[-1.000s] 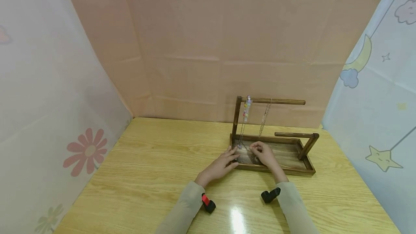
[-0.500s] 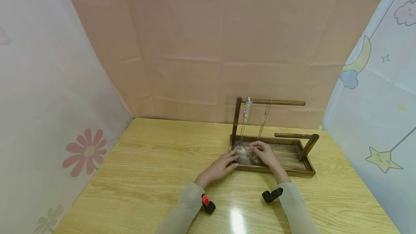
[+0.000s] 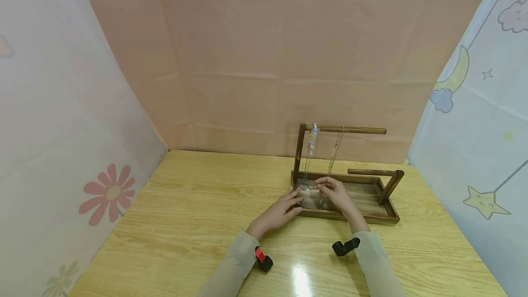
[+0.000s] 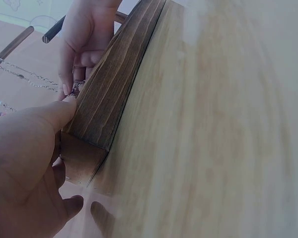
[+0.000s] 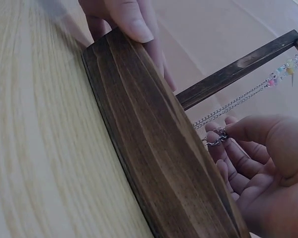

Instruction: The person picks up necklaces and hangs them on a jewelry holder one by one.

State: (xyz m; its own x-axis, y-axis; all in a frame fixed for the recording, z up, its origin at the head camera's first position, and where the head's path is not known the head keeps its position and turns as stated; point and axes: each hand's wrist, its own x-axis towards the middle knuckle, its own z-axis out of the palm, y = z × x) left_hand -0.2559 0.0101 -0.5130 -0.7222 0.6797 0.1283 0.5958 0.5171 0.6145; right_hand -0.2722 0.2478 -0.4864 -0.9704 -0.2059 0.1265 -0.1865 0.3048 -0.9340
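In the head view my left hand (image 3: 277, 210) lies at the left front corner of a dark wooden jewelry stand's tray (image 3: 363, 217), fingers extended over the rim. Its thumb (image 5: 139, 30) rests at the tray's top edge in the right wrist view. My right hand (image 3: 336, 195) is over the tray, pinching a thin silver chain (image 5: 219, 138) between thumb and forefinger. A necklace with colourful beads (image 3: 311, 145) hangs at the left of the upper bar, its chain reaching down into the tray near my left fingertips. A silver necklace (image 3: 335, 150) hangs to its right.
The stand's upper bar (image 3: 363, 130) runs above and behind my hands. A lower bar (image 3: 371, 172) on a slanted post (image 3: 392, 186) rises at the tray's right end. Wood-grain table (image 3: 198, 210) surrounds the stand, with cloth screens (image 3: 231, 58) behind and at both sides.
My right hand shifts very slightly, keeping its pinch on the chain, and the loose chain between my hands changes its lie in the tray. My left hand stays in place.
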